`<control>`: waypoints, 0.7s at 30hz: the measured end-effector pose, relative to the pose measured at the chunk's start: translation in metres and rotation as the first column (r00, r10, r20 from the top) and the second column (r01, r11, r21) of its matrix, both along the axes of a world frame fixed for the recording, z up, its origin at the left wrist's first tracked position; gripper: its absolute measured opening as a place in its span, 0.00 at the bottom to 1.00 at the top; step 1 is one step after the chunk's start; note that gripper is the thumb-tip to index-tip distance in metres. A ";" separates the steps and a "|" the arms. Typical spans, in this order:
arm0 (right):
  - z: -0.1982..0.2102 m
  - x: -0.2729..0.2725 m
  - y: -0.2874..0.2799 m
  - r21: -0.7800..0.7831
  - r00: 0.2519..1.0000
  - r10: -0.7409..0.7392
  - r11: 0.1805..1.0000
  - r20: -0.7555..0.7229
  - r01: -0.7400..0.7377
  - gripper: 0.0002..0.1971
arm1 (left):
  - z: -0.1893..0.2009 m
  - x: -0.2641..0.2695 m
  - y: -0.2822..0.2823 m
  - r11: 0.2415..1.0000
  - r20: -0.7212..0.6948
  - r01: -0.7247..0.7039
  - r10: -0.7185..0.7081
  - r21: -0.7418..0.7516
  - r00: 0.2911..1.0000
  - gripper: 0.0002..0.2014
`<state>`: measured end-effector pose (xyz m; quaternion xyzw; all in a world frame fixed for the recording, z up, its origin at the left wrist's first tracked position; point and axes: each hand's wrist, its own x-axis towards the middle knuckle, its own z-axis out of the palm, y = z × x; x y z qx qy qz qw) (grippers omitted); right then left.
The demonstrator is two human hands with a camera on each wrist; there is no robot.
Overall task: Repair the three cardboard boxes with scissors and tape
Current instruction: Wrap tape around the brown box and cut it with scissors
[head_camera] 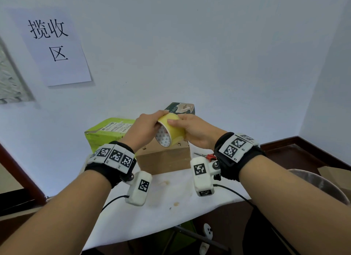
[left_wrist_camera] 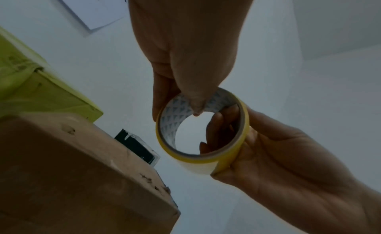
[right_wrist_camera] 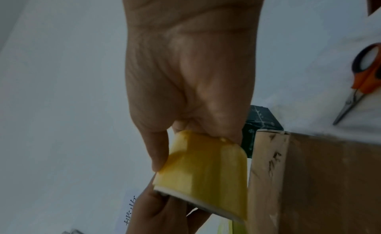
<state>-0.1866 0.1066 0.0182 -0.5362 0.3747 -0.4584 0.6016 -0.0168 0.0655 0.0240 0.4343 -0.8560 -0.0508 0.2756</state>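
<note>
Two hands are holding one tape roll [head_camera: 171,130] above the white surface [head_camera: 152,213]: left hand [head_camera: 141,129] gripping its rim, right hand [head_camera: 191,130] wrapping its outside. Beyond, three boxes are sitting: brown [head_camera: 164,158], green [head_camera: 106,133], dark [head_camera: 180,108] (farthest). One pair of scissors [head_camera: 206,156] is lying right, near the edge.

Behind the held yellow tape roll [head_camera: 171,130], the dark green box [head_camera: 182,108] shows only its top; the hands cover the rest. Just below the grip, the brown box [head_camera: 164,159] has its top hidden by the roll and the left hand [head_camera: 141,130]. Right of the grip, the scissors [head_camera: 206,156] lose their handles behind the wrist camera. The tape's loose end cannot be made out.
</note>
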 end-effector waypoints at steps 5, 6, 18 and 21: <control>-0.003 0.011 0.001 0.010 0.999 -0.041 0.999 0.018 0.040 0.12 | -0.005 0.009 -0.004 0.999 -0.059 0.044 -0.043 0.007 0.997 0.20; -0.002 0.013 0.001 0.013 0.998 -0.056 0.998 -0.002 0.056 0.11 | -0.004 0.010 -0.004 0.999 -0.039 0.035 -0.035 -0.003 0.999 0.21; -0.003 0.026 -0.003 0.014 0.995 -0.095 0.995 -0.013 0.095 0.09 | -0.005 0.014 -0.010 0.999 -0.032 0.035 -0.035 -0.008 0.999 0.22; -0.002 0.025 -0.005 0.001 0.992 -0.117 0.993 -0.041 0.117 0.11 | -0.005 0.010 -0.009 1.000 -0.061 0.014 -0.015 -0.020 0.998 0.23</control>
